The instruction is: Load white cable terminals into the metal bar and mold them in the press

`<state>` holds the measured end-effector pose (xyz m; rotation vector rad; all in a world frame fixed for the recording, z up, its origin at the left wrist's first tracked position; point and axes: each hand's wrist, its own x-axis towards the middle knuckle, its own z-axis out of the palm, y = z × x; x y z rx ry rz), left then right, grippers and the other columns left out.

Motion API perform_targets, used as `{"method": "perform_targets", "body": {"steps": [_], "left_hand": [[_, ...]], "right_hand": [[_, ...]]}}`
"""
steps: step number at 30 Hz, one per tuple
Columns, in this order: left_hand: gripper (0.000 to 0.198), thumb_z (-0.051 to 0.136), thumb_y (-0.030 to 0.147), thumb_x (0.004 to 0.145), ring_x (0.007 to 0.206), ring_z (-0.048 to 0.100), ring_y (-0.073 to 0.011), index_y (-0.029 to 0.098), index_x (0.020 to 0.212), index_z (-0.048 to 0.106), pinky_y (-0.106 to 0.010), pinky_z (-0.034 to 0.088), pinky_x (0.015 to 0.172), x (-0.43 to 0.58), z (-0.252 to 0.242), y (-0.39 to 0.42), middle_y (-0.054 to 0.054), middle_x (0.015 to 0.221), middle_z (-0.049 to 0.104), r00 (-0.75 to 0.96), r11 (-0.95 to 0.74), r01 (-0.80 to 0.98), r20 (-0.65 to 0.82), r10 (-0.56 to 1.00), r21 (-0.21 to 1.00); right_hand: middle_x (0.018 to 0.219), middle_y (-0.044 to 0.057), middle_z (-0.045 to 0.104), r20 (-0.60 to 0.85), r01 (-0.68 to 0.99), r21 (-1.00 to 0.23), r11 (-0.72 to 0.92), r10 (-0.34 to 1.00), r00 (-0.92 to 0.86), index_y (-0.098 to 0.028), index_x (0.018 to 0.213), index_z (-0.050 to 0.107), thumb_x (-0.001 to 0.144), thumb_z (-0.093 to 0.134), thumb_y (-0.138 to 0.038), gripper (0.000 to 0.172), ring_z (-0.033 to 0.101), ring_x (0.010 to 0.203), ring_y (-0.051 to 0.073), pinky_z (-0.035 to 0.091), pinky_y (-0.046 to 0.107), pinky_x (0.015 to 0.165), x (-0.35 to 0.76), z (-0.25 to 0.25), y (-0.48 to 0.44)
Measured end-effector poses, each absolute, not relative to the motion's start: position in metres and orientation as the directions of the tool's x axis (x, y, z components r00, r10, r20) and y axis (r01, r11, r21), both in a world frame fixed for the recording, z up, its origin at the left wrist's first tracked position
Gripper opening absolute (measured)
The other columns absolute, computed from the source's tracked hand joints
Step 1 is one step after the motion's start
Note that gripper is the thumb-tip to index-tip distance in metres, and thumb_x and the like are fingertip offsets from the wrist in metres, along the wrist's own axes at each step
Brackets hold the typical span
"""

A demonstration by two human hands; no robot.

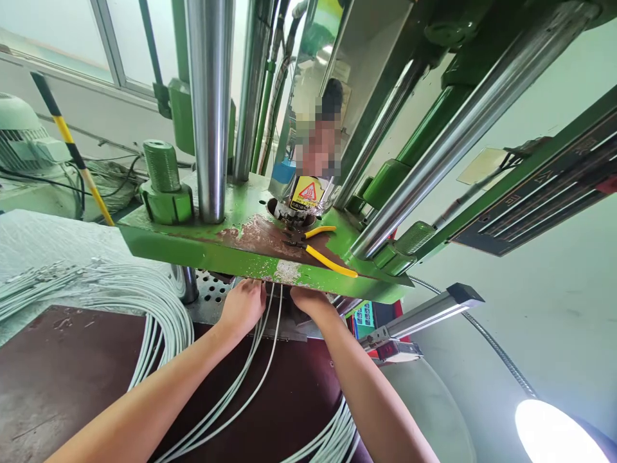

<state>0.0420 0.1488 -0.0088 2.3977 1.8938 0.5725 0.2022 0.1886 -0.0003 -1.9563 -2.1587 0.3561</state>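
Observation:
Both my hands reach under the green plate of a vertical press. My left hand rests on white cables that run from the brown table into the gap below the plate. My right hand is just to its right, its fingers tucked under the plate's edge and hidden. Whether either hand grips a cable end I cannot tell. Yellow-handled pliers lie on top of the plate, above my hands.
A large coil of white cables lies at the left on the brown table. Chrome columns rise from the plate. A warning sticker marks the nozzle. A lamp glares at the lower right.

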Motion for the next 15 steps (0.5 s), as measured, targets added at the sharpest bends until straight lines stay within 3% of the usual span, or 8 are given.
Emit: {"method": "perform_targets", "body": {"steps": [9,15], "left_hand": [[0.026,0.041,0.002,0.085,0.082,0.068,-0.0221,0.01,0.093,0.064,-0.032,0.052,0.076,0.043,-0.014,0.149,-0.01,0.086,0.072,0.203,-0.262,0.925,0.225,0.953,0.275],[0.016,0.051,0.003,0.085,0.086,0.066,-0.0179,0.01,0.092,0.064,-0.035,0.053,0.082,0.043,-0.014,0.15,-0.005,0.091,0.07,0.212,-0.258,0.93,0.192,0.958,0.262]], "right_hand": [[0.127,0.012,0.063,-0.045,0.959,-0.268,0.089,0.993,-0.104,-0.012,0.124,0.063,0.091,0.041,-0.018,0.041,0.051,0.128,0.025,0.029,0.036,0.115,0.195,-0.002,0.183],[0.134,0.009,0.059,-0.049,0.961,-0.254,0.108,0.991,-0.124,-0.014,0.129,0.059,0.092,0.038,-0.017,0.043,0.046,0.133,0.022,0.025,0.036,0.116,0.186,0.0,0.182]]}}
